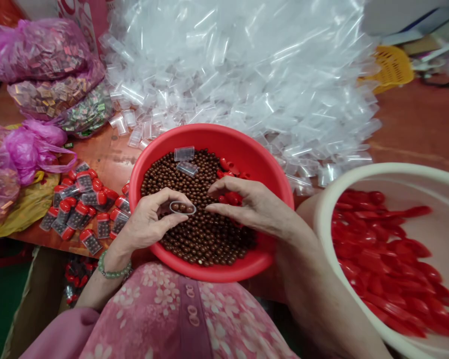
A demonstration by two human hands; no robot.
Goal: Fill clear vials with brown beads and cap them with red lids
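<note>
Between the thumb and fingers of my left hand (151, 217) is a small clear plastic tube (183, 207), its oval mouth facing right with brown balls showing inside. My right hand (250, 202) hovers over the red basin (209, 132), thumb and forefinger apart, nothing visible between them. Glossy brown balls (198, 239) fill most of the basin. Two empty clear tubes (184, 153) lie on top of the balls. Red plastic caps (230, 167) are heaped at the basin's right side, partly hidden behind my right hand.
A large pile of clear tubes (239, 80) covers the table behind the basin. Filled, red-capped tubes (86, 202) lie at left, near pink bags (48, 55) of small pieces. A cream tub (324, 214) with red plastic parts (389, 264) stands right. A yellow basket (392, 67) lies farther back.
</note>
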